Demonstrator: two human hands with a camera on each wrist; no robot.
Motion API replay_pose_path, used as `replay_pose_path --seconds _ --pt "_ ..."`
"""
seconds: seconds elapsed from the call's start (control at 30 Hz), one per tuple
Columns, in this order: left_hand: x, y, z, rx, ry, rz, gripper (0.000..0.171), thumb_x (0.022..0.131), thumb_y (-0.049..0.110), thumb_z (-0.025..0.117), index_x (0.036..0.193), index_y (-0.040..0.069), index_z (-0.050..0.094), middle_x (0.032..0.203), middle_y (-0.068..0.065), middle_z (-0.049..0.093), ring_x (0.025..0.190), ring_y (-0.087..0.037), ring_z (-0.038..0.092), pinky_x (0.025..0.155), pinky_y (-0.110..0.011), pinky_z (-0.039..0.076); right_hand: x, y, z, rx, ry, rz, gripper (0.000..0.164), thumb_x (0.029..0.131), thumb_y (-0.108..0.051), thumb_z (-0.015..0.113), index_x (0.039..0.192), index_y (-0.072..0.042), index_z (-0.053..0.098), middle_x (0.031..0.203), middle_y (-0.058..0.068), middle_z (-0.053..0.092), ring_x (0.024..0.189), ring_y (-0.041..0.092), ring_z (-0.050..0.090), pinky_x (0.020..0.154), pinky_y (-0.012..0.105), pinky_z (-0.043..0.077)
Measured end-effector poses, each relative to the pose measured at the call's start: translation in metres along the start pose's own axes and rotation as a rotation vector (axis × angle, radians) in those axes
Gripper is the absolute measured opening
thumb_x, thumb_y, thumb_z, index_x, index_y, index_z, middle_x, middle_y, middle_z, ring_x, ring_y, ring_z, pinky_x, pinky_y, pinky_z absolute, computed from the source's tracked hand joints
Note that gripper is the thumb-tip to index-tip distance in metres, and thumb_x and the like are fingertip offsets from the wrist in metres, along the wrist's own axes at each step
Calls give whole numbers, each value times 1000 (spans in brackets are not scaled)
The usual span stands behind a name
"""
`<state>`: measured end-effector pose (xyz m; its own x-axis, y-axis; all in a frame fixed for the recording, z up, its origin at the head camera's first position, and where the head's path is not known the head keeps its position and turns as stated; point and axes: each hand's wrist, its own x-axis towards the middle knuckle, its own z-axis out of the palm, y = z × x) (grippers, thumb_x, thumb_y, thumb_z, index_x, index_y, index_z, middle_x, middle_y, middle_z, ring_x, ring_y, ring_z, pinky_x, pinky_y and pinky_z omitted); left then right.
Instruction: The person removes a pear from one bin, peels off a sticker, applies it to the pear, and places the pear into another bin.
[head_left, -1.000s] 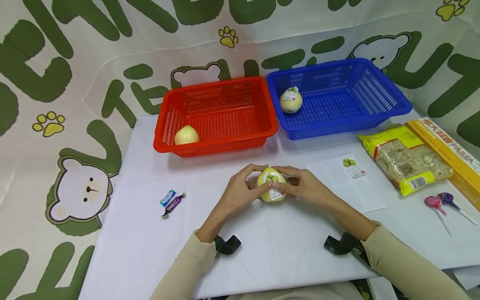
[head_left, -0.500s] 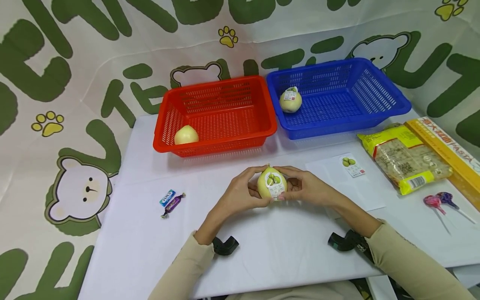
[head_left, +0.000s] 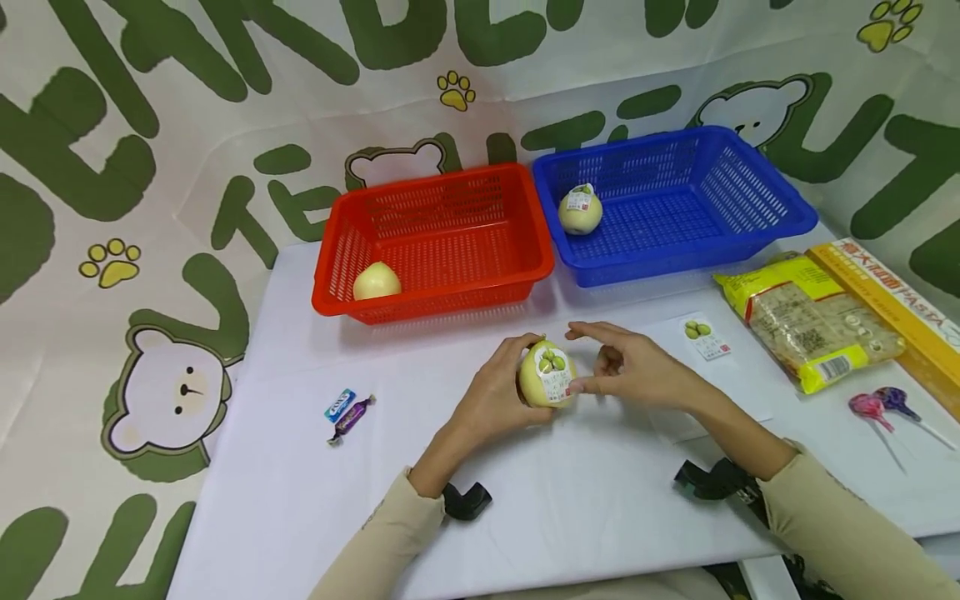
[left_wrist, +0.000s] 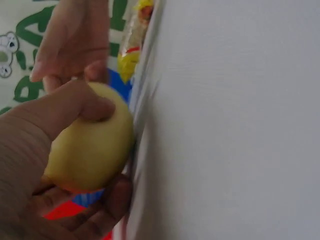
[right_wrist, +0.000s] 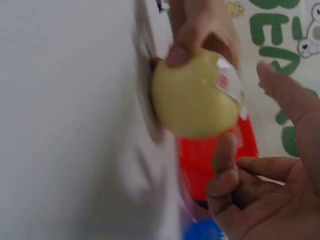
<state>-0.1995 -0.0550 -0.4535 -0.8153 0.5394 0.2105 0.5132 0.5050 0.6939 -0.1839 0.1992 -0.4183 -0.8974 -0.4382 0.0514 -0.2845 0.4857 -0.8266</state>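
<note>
My left hand [head_left: 495, 387] grips a pale yellow pear [head_left: 531, 385] just above the table, with its thumb and fingers around it. A white sticker [head_left: 556, 377] with green fruit printed on it lies on the pear's front. Beside it, my right hand [head_left: 641, 367] is loosely spread. In the right wrist view the right hand's thumb [right_wrist: 285, 92] stands apart from the pear [right_wrist: 192, 100], with a fingertip close to its underside. The left wrist view shows the left thumb [left_wrist: 95, 107] pressing on the bare skin of the pear [left_wrist: 95, 150].
Behind the hands stand a red basket [head_left: 525, 287] with one pear [head_left: 377, 282] and a blue basket [head_left: 675, 250] with a stickered pear [head_left: 580, 214]. Rightward lie a sticker sheet [head_left: 738, 400], a yellow food bag [head_left: 817, 325], a pasta box [head_left: 892, 292] and lollipops [head_left: 873, 407]. Wrapped candies [head_left: 350, 417] lie left.
Both hands were around the pear, thumbs on the sticker. The right hand has let go and moved right; the left still holds the pear. The head view has shifted slightly.
</note>
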Motion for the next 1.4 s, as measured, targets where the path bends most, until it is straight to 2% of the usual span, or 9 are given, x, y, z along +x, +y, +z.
replay_pose_path --seconds 0.17,0.27,0.33,0.43,0.53,0.77,0.97,1.23,1.4 --pt "14 11 -13 -42 65 17 95 63 26 88 146 18 42 135 2 50 107 -12 54 89 -34 51 -11 -3 -62 -384 288 -89 52 89 -21 77 136 -6 60 116 10 62 73 16 56 60 26 47" --pt "32 22 -29 -82 96 48 93 65 25 88 146 17 43 133 1 52 99 -14 57 80 -36 54 -15 0 -110 -560 358 7 50 96 -25 70 139 -5 57 132 17 55 86 26 58 69 36 52" --pt "49 32 -40 -102 122 66 92 66 26 89 145 16 44 132 1 53 99 -14 57 79 -37 55 -16 9 -142 -641 358 110 55 100 -30 63 145 -2 50 145 24 45 104 39 56 86 51 52" --pt "83 44 -54 -103 156 75 89 67 28 89 144 15 44 132 -1 55 107 -15 54 86 -37 52 -16 32 -183 -738 348 275 67 102 -38 56 150 5 37 152 32 29 130 53 37 104 69 32" --pt "126 51 -60 -123 151 61 89 70 27 88 145 15 42 134 -1 53 110 -15 52 89 -30 51 -18 58 -210 -772 331 415 77 101 -47 51 148 11 33 153 37 22 139 58 16 108 72 17" --pt "228 62 -50 -28 60 8 93 73 28 86 151 13 38 138 -2 51 112 -15 52 87 -22 49 -30 81 -224 -670 343 480 82 99 -55 48 142 15 40 149 38 26 137 59 16 101 74 19" --pt "292 58 -21 72 -43 -21 89 75 30 84 148 9 36 133 -4 50 107 -16 52 83 -22 48 -36 77 -228 -680 353 477 82 98 -55 52 144 11 40 150 36 28 134 58 19 93 71 23" --pt "334 51 4 525 -140 -110 92 78 58 73 152 16 38 134 -2 52 125 -21 42 105 -39 35 -37 77 -223 -674 382 460 81 96 -56 54 143 9 44 149 34 32 132 57 24 90 69 26" --pt "343 42 15 575 -200 -182 90 79 56 76 151 13 40 134 -7 54 127 -25 40 106 -46 28 -39 80 -224 -677 389 458 80 96 -56 54 143 9 46 149 33 33 132 57 24 91 70 26"
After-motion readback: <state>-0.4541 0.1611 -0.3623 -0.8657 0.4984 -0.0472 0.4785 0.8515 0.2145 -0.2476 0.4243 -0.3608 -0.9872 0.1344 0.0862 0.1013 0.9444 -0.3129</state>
